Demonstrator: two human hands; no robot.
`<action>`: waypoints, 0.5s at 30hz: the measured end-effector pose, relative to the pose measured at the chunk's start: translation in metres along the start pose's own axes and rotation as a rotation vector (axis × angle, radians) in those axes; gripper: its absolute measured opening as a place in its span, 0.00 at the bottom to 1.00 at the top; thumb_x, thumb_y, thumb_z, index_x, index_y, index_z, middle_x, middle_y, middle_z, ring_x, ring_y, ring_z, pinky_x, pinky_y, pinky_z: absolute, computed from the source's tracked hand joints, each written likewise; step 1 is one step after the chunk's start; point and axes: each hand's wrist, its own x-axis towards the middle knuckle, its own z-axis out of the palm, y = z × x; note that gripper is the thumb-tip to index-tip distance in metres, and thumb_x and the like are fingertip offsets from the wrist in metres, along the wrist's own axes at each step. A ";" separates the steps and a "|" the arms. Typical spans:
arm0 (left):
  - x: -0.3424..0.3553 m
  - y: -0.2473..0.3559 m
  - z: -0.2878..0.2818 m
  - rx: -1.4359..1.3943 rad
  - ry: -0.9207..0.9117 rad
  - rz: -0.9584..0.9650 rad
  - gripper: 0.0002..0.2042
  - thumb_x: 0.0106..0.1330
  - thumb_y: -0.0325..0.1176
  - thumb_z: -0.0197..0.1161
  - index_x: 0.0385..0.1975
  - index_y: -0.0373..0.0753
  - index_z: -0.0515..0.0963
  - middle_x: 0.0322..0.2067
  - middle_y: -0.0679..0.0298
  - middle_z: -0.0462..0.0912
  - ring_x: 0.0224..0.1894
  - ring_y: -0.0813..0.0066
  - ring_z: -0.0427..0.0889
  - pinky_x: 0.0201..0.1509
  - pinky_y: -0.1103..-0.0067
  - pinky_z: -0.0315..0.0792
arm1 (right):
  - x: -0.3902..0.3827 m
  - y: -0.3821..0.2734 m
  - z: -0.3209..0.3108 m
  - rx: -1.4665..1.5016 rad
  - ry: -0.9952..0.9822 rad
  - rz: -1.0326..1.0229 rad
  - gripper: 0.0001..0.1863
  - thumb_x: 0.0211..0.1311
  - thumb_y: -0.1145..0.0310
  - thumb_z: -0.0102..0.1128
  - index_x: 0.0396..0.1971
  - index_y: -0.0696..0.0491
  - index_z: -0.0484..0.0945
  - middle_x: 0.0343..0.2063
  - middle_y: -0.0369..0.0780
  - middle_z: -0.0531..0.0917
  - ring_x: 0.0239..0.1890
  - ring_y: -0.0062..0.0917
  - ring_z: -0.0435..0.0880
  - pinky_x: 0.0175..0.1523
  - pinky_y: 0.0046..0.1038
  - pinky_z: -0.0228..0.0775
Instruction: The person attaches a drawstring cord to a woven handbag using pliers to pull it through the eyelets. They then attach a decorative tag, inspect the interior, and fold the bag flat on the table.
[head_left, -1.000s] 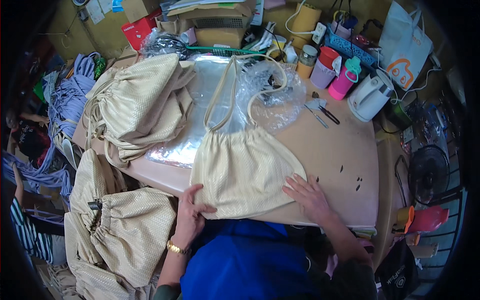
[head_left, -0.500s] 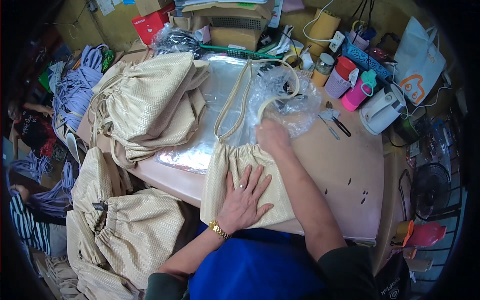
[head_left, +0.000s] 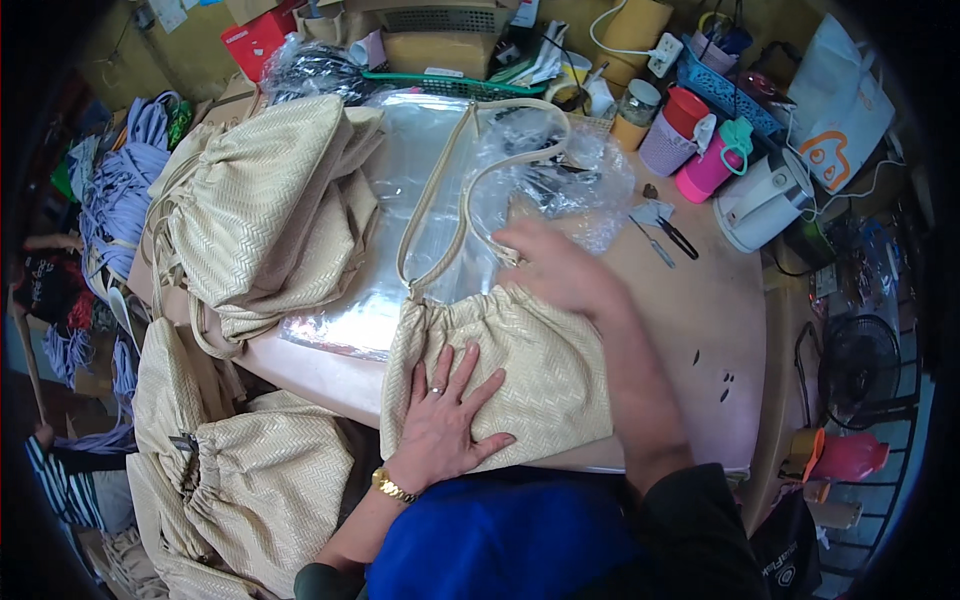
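A cream woven drawstring bag (head_left: 540,380) lies on the table in front of me. My left hand (head_left: 445,410), with a ring and a gold watch, rests flat on its front, fingers spread. At the bag's upper right, my right hand (head_left: 555,265) is at the lower end of the cream strap (head_left: 440,205). Motion blurs its fingers, so whether they grip the strap there is unclear. The strap loops away from me over clear plastic sheets (head_left: 415,150) and a crumpled plastic bag (head_left: 600,190). Gathers run along the bag's top edge.
Similar bags are stacked (head_left: 260,210) on the left of the table; more bags (head_left: 270,460) hang lower left. Thread snips (head_left: 678,240) and a thin tool (head_left: 655,245) lie to the right. Behind them stand a pink bottle (head_left: 705,180) and a white kettle (head_left: 765,205).
My right hand has shifted slightly on the strap side, and the strap's right part has dropped into a narrower loop. The bag's right side looks puffier. The whole view has shifted a little.
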 end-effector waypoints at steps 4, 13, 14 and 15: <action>0.011 0.011 -0.040 0.062 -0.018 0.039 0.26 0.59 0.49 0.67 0.56 0.46 0.78 0.61 0.52 0.73 0.63 0.51 0.71 0.63 0.56 0.66 | 0.024 0.079 -0.072 -0.001 0.294 0.306 0.14 0.55 0.77 0.58 0.41 0.59 0.84 0.38 0.47 0.86 0.43 0.36 0.85 0.53 0.31 0.74; 0.218 -0.041 -0.034 0.429 0.323 -0.151 0.27 0.65 0.44 0.58 0.65 0.46 0.69 0.70 0.49 0.57 0.67 0.33 0.61 0.66 0.48 0.61 | 0.077 0.158 -0.025 -0.264 0.170 0.715 0.13 0.50 0.59 0.74 0.36 0.47 0.88 0.41 0.42 0.87 0.47 0.39 0.85 0.54 0.35 0.75; 0.222 -0.045 -0.044 0.369 0.274 -0.235 0.29 0.65 0.45 0.60 0.67 0.47 0.67 0.72 0.48 0.53 0.68 0.35 0.60 0.69 0.51 0.59 | 0.070 0.164 -0.026 -0.208 0.183 0.748 0.13 0.50 0.60 0.73 0.37 0.45 0.88 0.41 0.41 0.87 0.46 0.39 0.85 0.54 0.35 0.75; 0.225 -0.051 -0.055 0.309 0.225 -0.322 0.32 0.65 0.47 0.61 0.68 0.47 0.65 0.73 0.48 0.48 0.70 0.37 0.58 0.71 0.54 0.56 | 0.063 0.169 -0.027 -0.162 0.244 0.774 0.12 0.50 0.60 0.73 0.36 0.44 0.88 0.41 0.42 0.87 0.45 0.38 0.85 0.53 0.35 0.75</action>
